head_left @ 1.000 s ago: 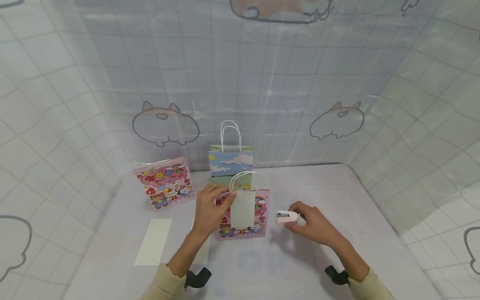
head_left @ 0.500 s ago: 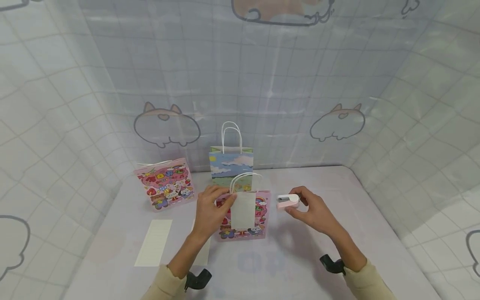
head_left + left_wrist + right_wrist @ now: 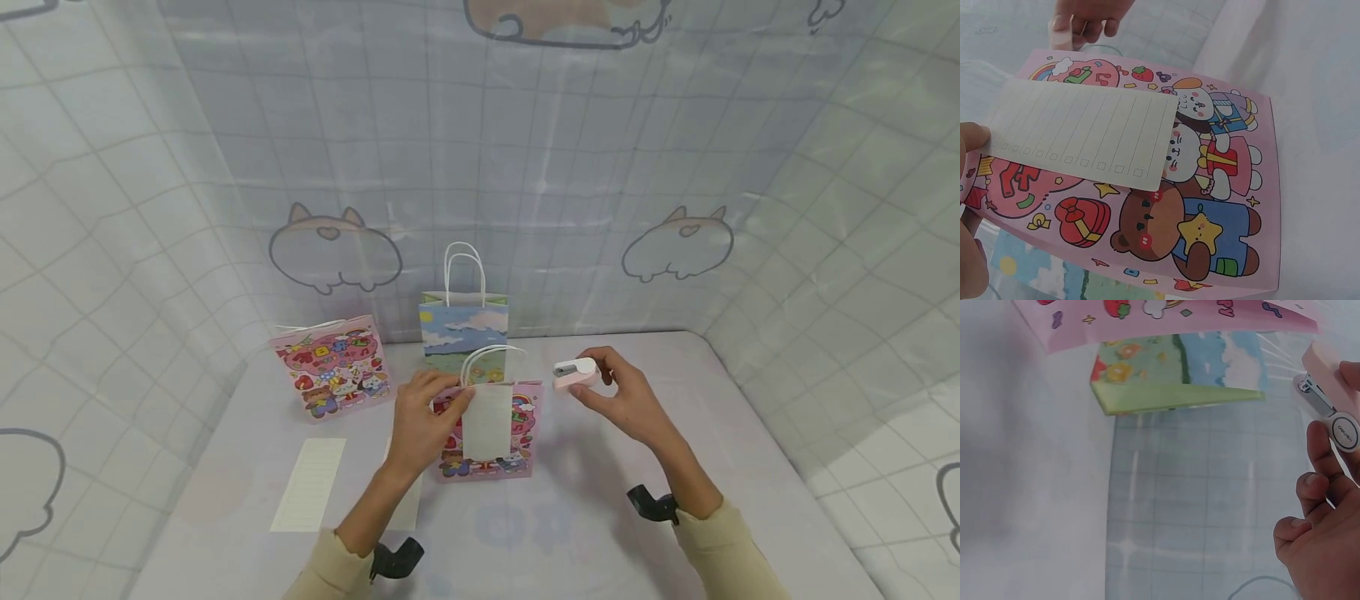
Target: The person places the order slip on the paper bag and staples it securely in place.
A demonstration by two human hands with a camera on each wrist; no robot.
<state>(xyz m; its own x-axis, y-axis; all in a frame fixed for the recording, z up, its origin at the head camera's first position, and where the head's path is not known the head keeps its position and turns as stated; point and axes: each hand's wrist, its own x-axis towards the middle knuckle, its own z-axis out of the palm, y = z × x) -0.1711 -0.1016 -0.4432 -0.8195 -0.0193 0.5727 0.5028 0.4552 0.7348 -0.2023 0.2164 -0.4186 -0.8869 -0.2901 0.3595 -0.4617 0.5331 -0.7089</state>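
Observation:
My left hand (image 3: pixel 422 419) pinches a ruled cream checklist sheet (image 3: pixel 487 425) against the front of a pink cartoon paper bag (image 3: pixel 525 433), at its top edge by the white handles. Rows of lines and little boxes cover the sheet in the left wrist view. To the right of the bag, my right hand (image 3: pixel 622 400) holds a small pink and white stapler (image 3: pixel 576 374) between thumb and fingers. In the right wrist view the stapler (image 3: pixel 1329 394) has its jaws apart with nothing between them.
Behind stands a blue sky-print paper bag (image 3: pixel 461 329) with white handles. A second pink cartoon bag (image 3: pixel 336 367) leans at the back left. Two more cream sheets lie on the table, one (image 3: pixel 309 485) at the left and one (image 3: pixel 406 504) partly under the left forearm.
My right hand has lifted the stapler up and away from me, to about the height of the bag's top edge. The left hand keeps its hold on the sheet and bag.

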